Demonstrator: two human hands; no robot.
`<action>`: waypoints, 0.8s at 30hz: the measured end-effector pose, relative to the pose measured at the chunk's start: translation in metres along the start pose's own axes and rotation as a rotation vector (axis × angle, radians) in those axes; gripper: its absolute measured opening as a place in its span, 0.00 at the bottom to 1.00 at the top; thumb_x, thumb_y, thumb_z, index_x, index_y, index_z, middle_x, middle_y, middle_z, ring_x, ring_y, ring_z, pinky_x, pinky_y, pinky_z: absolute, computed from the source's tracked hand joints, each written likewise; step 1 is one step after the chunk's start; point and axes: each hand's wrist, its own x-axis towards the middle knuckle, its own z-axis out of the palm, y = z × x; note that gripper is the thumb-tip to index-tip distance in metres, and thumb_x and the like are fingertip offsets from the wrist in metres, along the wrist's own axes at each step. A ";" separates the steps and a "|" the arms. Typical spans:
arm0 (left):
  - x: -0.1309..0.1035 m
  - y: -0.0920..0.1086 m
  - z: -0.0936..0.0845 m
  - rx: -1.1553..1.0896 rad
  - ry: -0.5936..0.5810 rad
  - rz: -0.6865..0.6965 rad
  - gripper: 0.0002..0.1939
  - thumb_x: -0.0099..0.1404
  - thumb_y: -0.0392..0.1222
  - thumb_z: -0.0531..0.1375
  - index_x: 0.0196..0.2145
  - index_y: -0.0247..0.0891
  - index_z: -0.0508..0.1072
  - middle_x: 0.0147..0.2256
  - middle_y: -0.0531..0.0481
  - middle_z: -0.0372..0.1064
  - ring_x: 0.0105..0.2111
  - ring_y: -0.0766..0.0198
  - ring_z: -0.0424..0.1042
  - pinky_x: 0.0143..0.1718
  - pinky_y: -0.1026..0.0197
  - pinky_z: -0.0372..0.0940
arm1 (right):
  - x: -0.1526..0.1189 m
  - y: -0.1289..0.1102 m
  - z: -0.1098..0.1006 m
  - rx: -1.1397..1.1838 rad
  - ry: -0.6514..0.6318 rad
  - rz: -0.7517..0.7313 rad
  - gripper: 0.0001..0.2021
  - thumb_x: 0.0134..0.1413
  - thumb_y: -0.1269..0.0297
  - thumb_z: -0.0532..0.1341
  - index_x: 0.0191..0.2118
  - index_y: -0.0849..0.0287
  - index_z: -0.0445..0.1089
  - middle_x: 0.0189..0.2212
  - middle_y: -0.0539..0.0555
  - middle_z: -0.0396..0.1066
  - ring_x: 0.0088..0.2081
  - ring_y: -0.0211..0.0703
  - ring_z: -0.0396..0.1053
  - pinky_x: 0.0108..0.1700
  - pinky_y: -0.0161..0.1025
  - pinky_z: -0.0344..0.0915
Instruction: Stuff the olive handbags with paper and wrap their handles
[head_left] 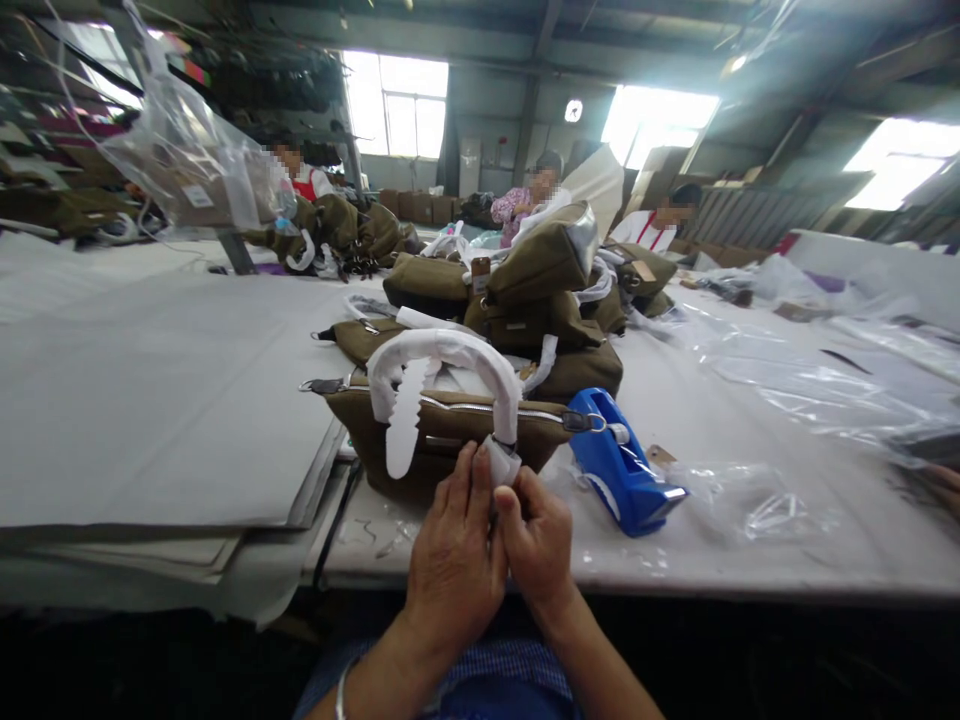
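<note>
An olive handbag stands upright at the table's front edge, its silver zipper along the top. Its arched handle is wrapped in white material, and a white notched strip hangs from the handle's left side. At the handle's right base, my left hand lies against the bag front with fingers together, pressing a white wrap piece. My right hand is curled, its thumb and fingers closed on the same white piece from the right. A blue tape dispenser sits right of the bag.
More olive bags are piled behind. Large white sheets are stacked at left. Clear plastic lies at right, and a plastic bag hangs at upper left. Several people are across the table; another person's hand shows at the right edge.
</note>
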 end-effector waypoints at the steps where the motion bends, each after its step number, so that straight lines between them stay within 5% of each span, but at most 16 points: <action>1: 0.000 -0.001 -0.003 -0.049 -0.034 -0.005 0.34 0.70 0.35 0.54 0.71 0.28 0.50 0.69 0.30 0.51 0.68 0.44 0.54 0.64 0.41 0.60 | 0.001 0.000 -0.001 -0.003 -0.025 0.021 0.18 0.65 0.54 0.58 0.27 0.60 0.65 0.20 0.48 0.66 0.22 0.34 0.62 0.27 0.31 0.58; 5: 0.005 -0.007 -0.026 -0.512 -0.205 -0.175 0.35 0.69 0.41 0.56 0.70 0.35 0.53 0.71 0.39 0.47 0.71 0.48 0.48 0.68 0.43 0.52 | 0.007 0.004 -0.007 0.110 -0.117 0.176 0.17 0.67 0.53 0.57 0.32 0.60 0.71 0.20 0.49 0.68 0.22 0.35 0.65 0.25 0.31 0.60; 10: 0.021 -0.022 -0.049 -1.097 -0.368 -0.697 0.30 0.69 0.57 0.58 0.62 0.38 0.69 0.58 0.41 0.71 0.58 0.47 0.70 0.58 0.51 0.67 | 0.012 0.008 -0.014 0.343 -0.235 0.279 0.18 0.66 0.50 0.58 0.34 0.61 0.71 0.16 0.46 0.63 0.17 0.35 0.64 0.20 0.30 0.59; 13: 0.027 -0.026 -0.044 -1.189 -0.481 -0.708 0.27 0.64 0.56 0.64 0.55 0.37 0.75 0.51 0.42 0.77 0.51 0.48 0.75 0.53 0.54 0.69 | 0.015 0.007 -0.015 0.341 -0.239 0.276 0.19 0.66 0.49 0.58 0.33 0.61 0.70 0.18 0.46 0.64 0.17 0.34 0.64 0.19 0.30 0.59; 20: 0.026 -0.023 -0.021 -1.133 -0.442 -0.727 0.27 0.62 0.55 0.66 0.53 0.37 0.74 0.49 0.43 0.77 0.50 0.50 0.74 0.52 0.56 0.67 | 0.022 -0.004 -0.041 0.024 -0.289 0.086 0.17 0.67 0.54 0.58 0.30 0.58 0.72 0.23 0.48 0.71 0.24 0.36 0.68 0.29 0.32 0.63; 22: 0.025 -0.026 -0.017 -1.069 -0.424 -0.725 0.27 0.62 0.57 0.66 0.52 0.38 0.74 0.49 0.44 0.77 0.51 0.50 0.74 0.54 0.56 0.65 | 0.027 0.001 -0.069 -0.125 -0.157 0.021 0.13 0.67 0.55 0.58 0.37 0.56 0.75 0.29 0.51 0.75 0.29 0.39 0.72 0.37 0.35 0.67; 24: 0.025 -0.029 -0.017 -1.028 -0.414 -0.717 0.27 0.61 0.58 0.66 0.52 0.39 0.75 0.48 0.45 0.77 0.50 0.49 0.74 0.54 0.56 0.65 | 0.034 0.015 -0.105 -0.316 0.115 0.034 0.14 0.67 0.54 0.57 0.40 0.55 0.77 0.34 0.54 0.78 0.37 0.45 0.75 0.46 0.40 0.68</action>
